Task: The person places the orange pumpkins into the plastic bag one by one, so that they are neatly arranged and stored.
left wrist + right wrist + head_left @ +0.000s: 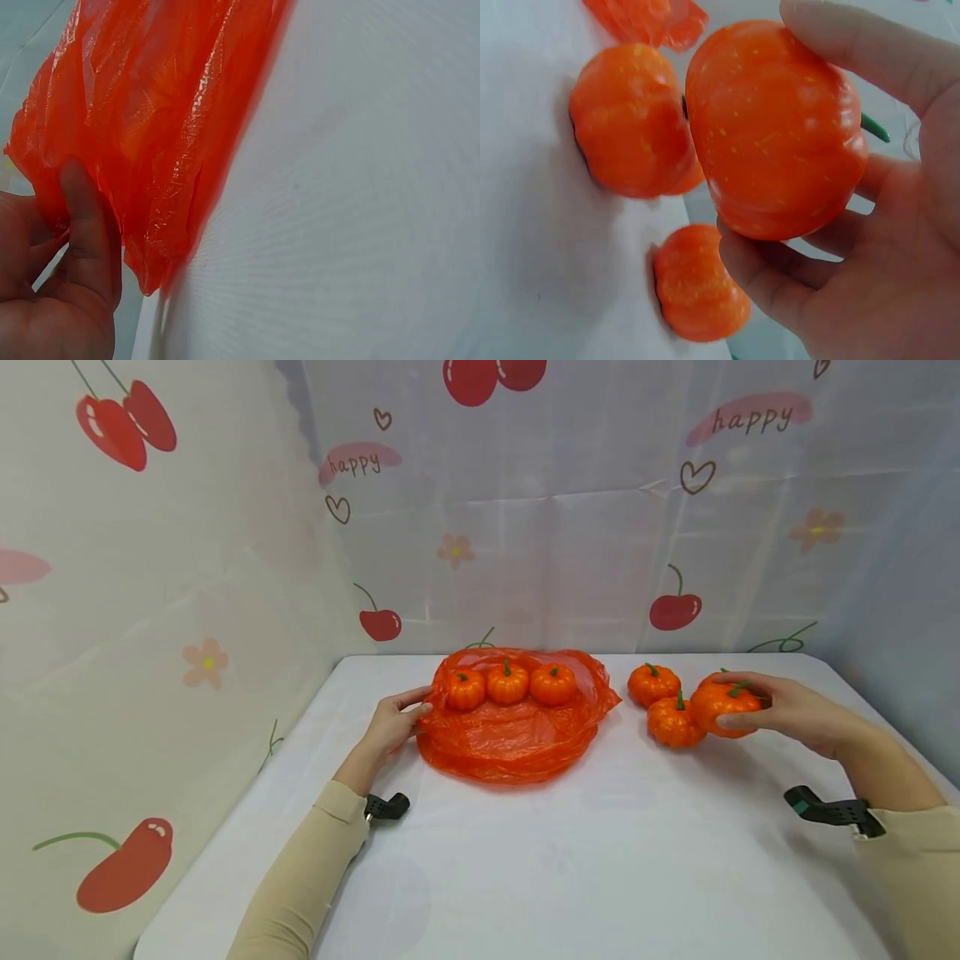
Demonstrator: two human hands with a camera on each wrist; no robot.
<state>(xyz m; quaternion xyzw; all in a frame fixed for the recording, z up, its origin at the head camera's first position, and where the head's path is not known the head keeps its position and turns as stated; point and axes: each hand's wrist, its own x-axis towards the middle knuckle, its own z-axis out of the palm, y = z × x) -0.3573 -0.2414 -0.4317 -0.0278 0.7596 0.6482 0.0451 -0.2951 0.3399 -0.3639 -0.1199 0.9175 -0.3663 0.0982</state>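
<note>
A red plastic bag [510,743] lies spread on the table with three small orange pumpkins [507,683] in a row in its mouth. My left hand [393,724] pinches the bag's left edge between thumb and fingers, and the thin film [150,127] fills the upper left of the left wrist view. At the right, my right hand [780,710] grips a pumpkin [780,127] by its sides, raised above the tabletop, its green stem showing. Close by on the table are other pumpkins [676,722], one of them partly hidden behind the held one.
The white table [570,868] reaches back to a hanging curtain [547,543] printed with cherries, hearts and flowers. Another pumpkin [653,684] sits at the back, right of the bag. A black strap with a camera [832,810] is on each wrist.
</note>
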